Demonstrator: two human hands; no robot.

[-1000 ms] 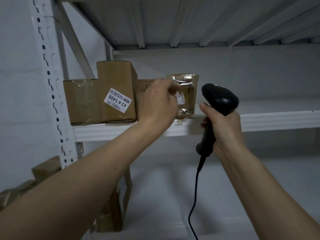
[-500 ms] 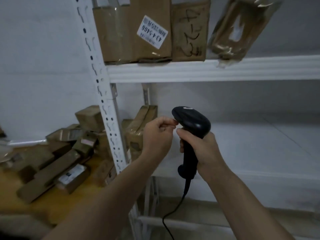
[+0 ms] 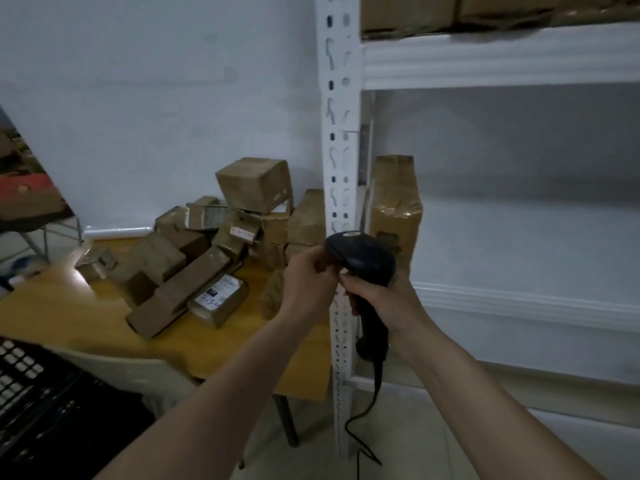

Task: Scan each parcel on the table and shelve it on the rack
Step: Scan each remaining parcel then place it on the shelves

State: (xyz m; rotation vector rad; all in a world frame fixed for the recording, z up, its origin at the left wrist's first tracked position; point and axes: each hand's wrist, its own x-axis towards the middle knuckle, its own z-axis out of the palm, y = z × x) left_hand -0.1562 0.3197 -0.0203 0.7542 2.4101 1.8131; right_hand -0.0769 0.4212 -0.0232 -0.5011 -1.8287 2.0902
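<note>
Down in front of the rack's white upright (image 3: 337, 188), my right hand (image 3: 377, 299) grips the handle of the black scanner (image 3: 363, 268), its head pointing left and its cable (image 3: 367, 410) trailing toward the floor. My left hand (image 3: 310, 282) has its fingers curled against the scanner's nose; whether they pinch anything there I cannot tell. Both hands sit close together as they did half a second ago, though they now show further right and lower in my view.

Since then my view has swung left and down. The parcels on the upper shelf (image 3: 498, 53), which filled the top of the view before, are now only a brown strip (image 3: 450, 10) at the top right edge, and the taped packet I set there a second ago is out of sight. One tall parcel (image 3: 394, 209) stands upright on the middle shelf (image 3: 519, 299), just right of the upright.

Left of the rack, far more of the wooden table (image 3: 69, 317) shows than before, with its heap of brown parcels (image 3: 214, 244) piled toward the far wall. A labelled box (image 3: 218, 299) lies at the near edge of the heap. At the near left corner sits a black crate (image 3: 45, 403).
</note>
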